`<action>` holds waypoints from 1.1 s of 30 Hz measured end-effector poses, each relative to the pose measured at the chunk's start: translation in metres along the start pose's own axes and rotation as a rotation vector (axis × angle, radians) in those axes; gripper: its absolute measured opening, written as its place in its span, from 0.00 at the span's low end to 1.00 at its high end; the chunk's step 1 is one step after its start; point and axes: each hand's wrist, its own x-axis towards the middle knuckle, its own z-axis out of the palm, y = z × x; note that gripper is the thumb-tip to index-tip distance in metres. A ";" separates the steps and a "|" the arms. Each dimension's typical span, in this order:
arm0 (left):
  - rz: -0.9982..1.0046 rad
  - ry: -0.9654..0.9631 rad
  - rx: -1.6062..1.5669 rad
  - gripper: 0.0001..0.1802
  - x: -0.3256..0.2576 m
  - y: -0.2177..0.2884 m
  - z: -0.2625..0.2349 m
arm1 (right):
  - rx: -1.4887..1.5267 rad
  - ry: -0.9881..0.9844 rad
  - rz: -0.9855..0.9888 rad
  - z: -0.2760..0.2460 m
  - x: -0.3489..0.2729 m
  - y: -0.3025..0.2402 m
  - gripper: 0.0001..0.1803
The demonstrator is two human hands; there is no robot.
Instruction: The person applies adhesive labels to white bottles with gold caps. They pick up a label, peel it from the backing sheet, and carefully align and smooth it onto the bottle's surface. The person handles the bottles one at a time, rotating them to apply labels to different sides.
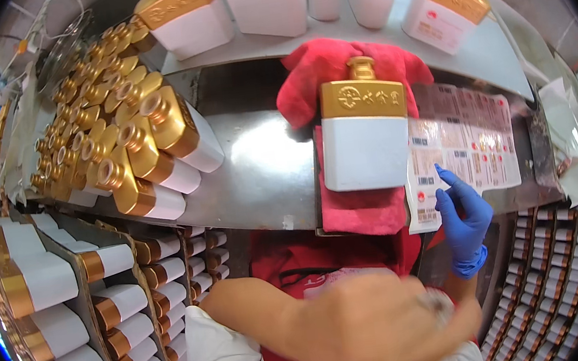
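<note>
My right hand [464, 216], in a blue glove, reaches over a sheet of printed labels [492, 146]. Its thumb and index finger are apart, with the index tip at the sheet. My left hand [391, 326] is bare and smeared by motion, close in front of my body; its fingers cannot be made out. Between my hands and the back shelf, a white bottle with a gold shoulder and neck [365, 147] lies on a folded red cloth [364, 213]. Neither hand touches this bottle.
Several similar bottles [150, 150] crowd the metal table [260, 176] on the left. More large bottles [266, 8] line the shelf at the back. Divided crates of bottles [127, 320] stand below left, with another crate [563, 270] below right. Crumpled white paper [573, 141] lies far right.
</note>
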 end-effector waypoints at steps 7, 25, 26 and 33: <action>-0.883 0.145 0.332 0.54 -0.106 -0.098 0.038 | -0.056 -0.263 -0.082 0.021 0.018 -0.020 0.45; -0.550 0.041 0.282 0.68 -0.079 -0.121 0.050 | 0.082 -0.523 0.270 0.029 0.030 -0.004 0.63; -0.584 0.071 0.251 0.68 -0.082 -0.122 0.052 | 0.085 -0.527 0.277 0.030 0.032 -0.009 0.62; -0.695 -0.038 0.156 0.62 -0.074 -0.119 0.047 | 0.452 -0.448 0.581 0.051 0.052 0.034 0.45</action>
